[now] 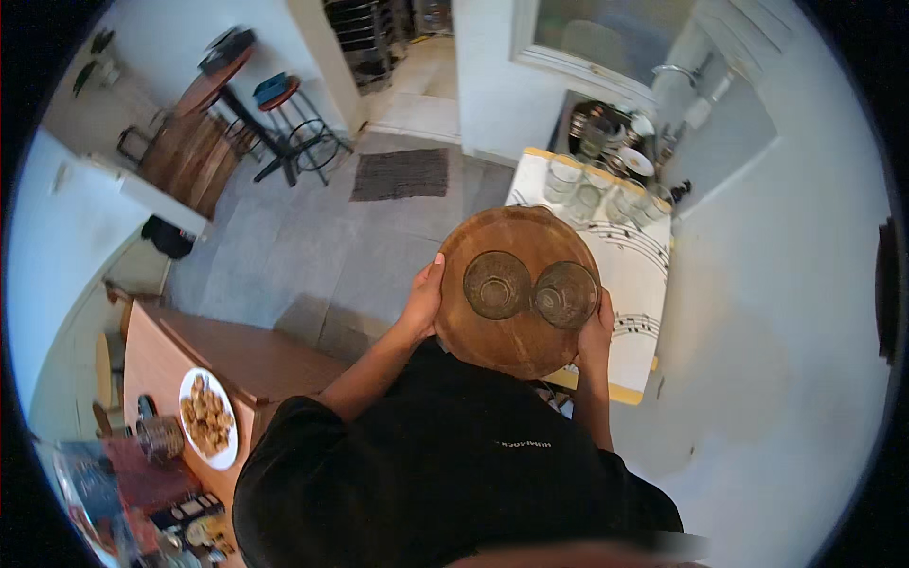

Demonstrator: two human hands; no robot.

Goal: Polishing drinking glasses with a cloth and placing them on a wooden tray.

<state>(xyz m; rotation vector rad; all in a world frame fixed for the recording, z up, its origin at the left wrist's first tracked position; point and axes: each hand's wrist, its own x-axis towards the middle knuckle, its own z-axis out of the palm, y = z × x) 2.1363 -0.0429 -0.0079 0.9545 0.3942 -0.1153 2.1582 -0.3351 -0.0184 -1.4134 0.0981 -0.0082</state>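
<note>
A round wooden tray [511, 346] is held level in front of my body, gripped at its two sides. My left hand [424, 295] closes on the left rim with the thumb on top. On the right rim my right hand [597, 331] is closed too, its fingers partly hidden under the wood. Two glasses stand on the tray: a wide one [496, 285] near the middle and another [565, 294] beside it at the right, close to my right hand. Both glasses look empty from above.
At the right, a white table [636, 275] with yellow edges carries several clear glasses [585, 197]; a sink [606, 128] with dishes lies behind. A wooden counter [151, 350] at lower left bears a white plate of food [230, 445]. A dark mat [400, 175] and stool [284, 95] are farther off.
</note>
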